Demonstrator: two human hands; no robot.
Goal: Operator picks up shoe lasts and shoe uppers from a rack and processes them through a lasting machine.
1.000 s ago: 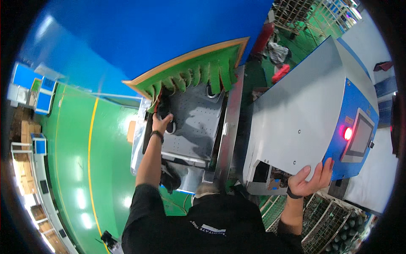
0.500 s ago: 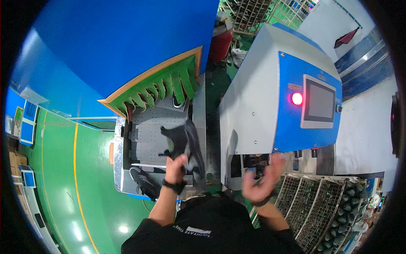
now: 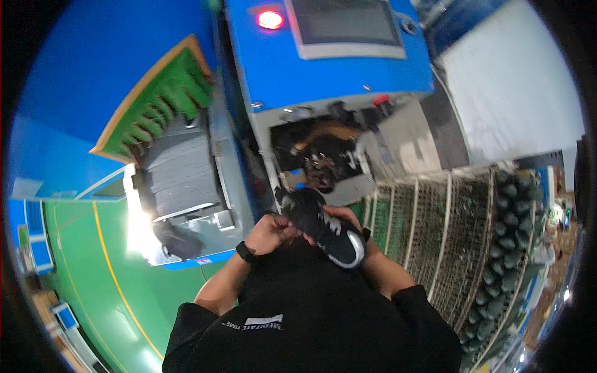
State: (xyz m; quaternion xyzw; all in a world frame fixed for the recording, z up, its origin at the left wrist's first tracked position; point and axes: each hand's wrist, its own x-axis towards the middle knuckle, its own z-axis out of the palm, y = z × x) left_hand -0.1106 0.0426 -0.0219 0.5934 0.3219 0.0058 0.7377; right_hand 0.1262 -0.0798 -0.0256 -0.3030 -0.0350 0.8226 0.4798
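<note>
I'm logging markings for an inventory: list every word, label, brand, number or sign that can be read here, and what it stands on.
Shirt: white lettering beside a white bar; wording left uncopied.
Held black shoe: white side marks, too blurred to read.
Screen: dark, nothing readable.
Small label on the blue strip: too small to read.

The shoe (image 3: 318, 225) is black and white, the shirt (image 3: 323, 311) is black, the flaps (image 3: 177, 90) are green, the lamp (image 3: 270, 20) is red, and the green floor (image 3: 78, 261) has a yellow stripe (image 3: 109, 260).
</note>
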